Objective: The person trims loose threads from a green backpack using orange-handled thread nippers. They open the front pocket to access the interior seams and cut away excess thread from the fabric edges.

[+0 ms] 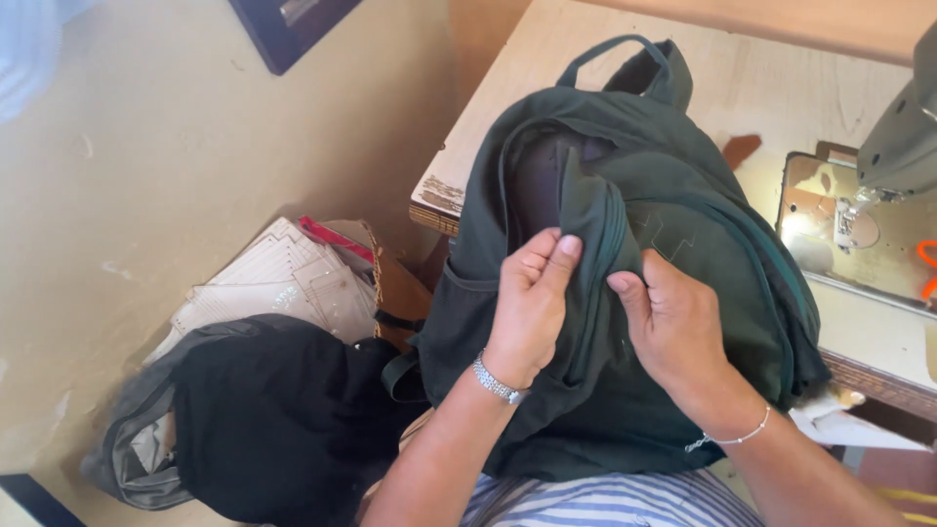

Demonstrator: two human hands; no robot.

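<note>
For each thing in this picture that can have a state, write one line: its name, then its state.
Backpack: unzipped, flap folded up.
Left hand: pinching the flap.
Right hand: gripping the zip edge.
Black bag: slumped on the floor.
Sewing machine: lamp lit.

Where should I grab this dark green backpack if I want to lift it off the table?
Probably by the top carry loop of the dark green backpack, reached from above at the far end. It stands up as an open arch clear of the wooden table, so fingers could hook through it. Both hands, left hand and right hand, are pinching a fabric fold by the zipper, a weaker hold for lifting.
</note>
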